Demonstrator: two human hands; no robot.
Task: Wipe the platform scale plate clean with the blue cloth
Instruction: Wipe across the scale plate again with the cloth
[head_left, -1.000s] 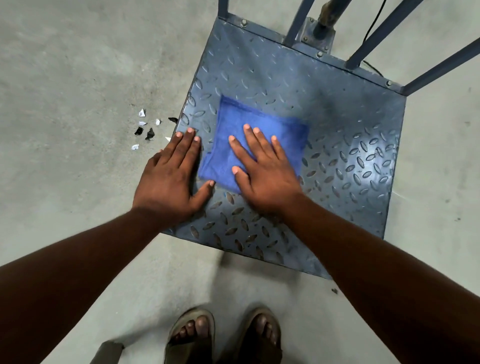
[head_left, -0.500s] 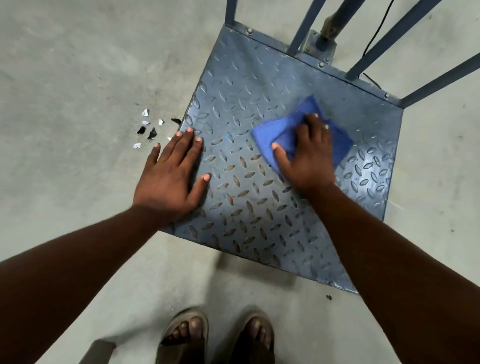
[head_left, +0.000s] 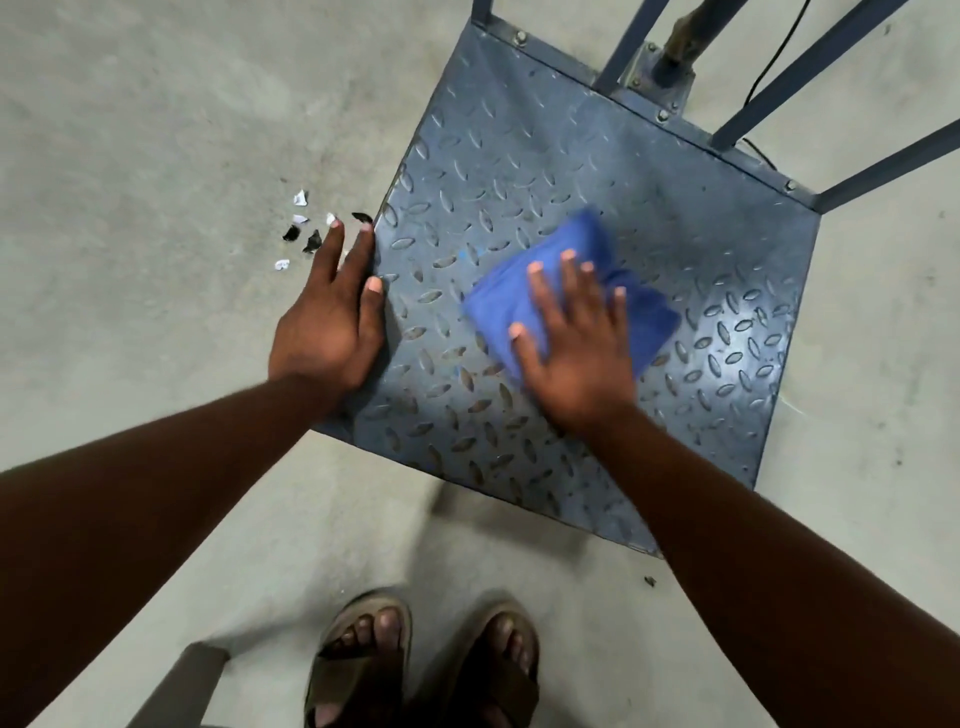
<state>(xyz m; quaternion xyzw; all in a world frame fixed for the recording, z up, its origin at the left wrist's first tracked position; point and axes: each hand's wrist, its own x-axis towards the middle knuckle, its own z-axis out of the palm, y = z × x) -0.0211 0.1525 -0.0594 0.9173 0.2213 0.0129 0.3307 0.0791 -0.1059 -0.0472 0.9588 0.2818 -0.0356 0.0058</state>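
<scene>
The blue-grey tread-pattern scale plate (head_left: 545, 156) lies on the concrete floor in front of me. A folded blue cloth (head_left: 582, 244) rests near the plate's middle, blurred by motion. My right hand (head_left: 571, 343) presses flat on the cloth with fingers spread, covering its near half. My left hand (head_left: 332, 322) lies palm down at the plate's left edge, fingers together, partly on the floor, holding nothing.
Blue metal frame bars and a post (head_left: 675, 47) rise from the plate's far edge, with a black cable (head_left: 774, 57) beside them. Small black and white scraps (head_left: 301, 228) litter the floor left of the plate. My sandalled feet (head_left: 421, 665) stand just before the near edge.
My right hand has dragged the cloth from the far right part of the plate back toward the middle. My left hand slid outward to the plate's left edge.
</scene>
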